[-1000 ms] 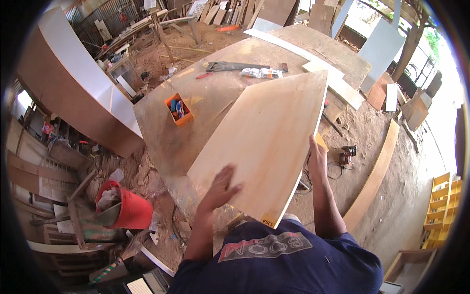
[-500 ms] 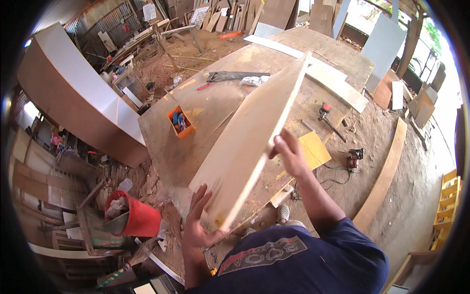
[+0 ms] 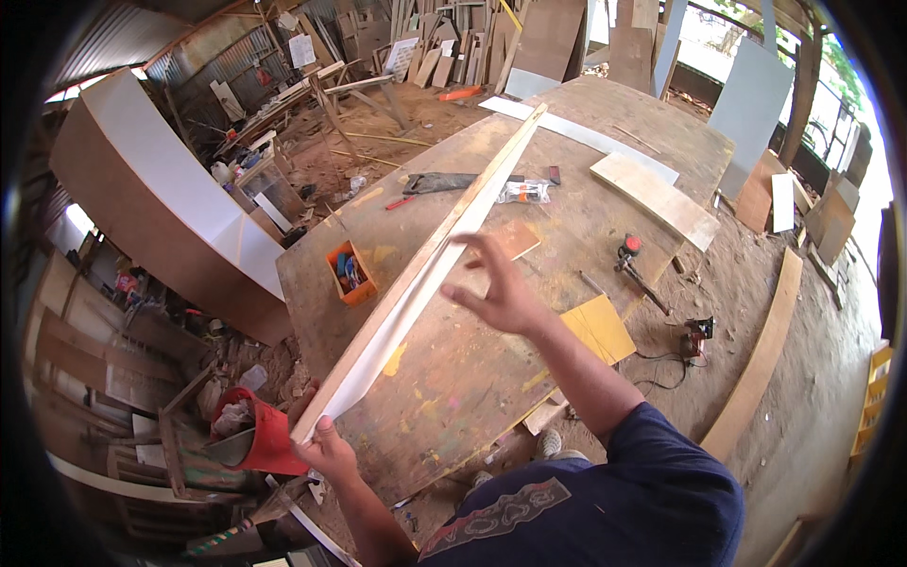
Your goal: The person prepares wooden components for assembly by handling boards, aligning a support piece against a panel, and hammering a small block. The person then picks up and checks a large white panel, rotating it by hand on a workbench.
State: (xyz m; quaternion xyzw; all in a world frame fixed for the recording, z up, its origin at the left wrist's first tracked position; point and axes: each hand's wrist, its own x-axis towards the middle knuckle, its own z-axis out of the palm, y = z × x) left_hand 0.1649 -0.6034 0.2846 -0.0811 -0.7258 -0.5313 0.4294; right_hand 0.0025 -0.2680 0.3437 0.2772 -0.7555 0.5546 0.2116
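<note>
near left: the left hand (image 3: 326,447) pinches the near end of a wooden panel (image 3: 416,274), thumb on the white face, fingers round the other side. a red bucket (image 3: 274,437) stands just left of this hand. the panel is on edge and tilted above the worktable (image 3: 444,416), running from near left toward far right; whether it touches the table cannot be told. the right hand (image 3: 491,288) is beside the white face, fingers spread and bent, thumb apart — contact with the panel cannot be confirmed. on the table, right of that hand, lies a yellow sheet (image 3: 602,331); left of the panel, an orange box (image 3: 352,274) holding small items. farther: a brown board (image 3: 515,240), then a handsaw (image 3: 436,183) — partly hidden by the panel — and a clear packet (image 3: 524,193). far right: a pale plank (image 3: 657,198).
</note>
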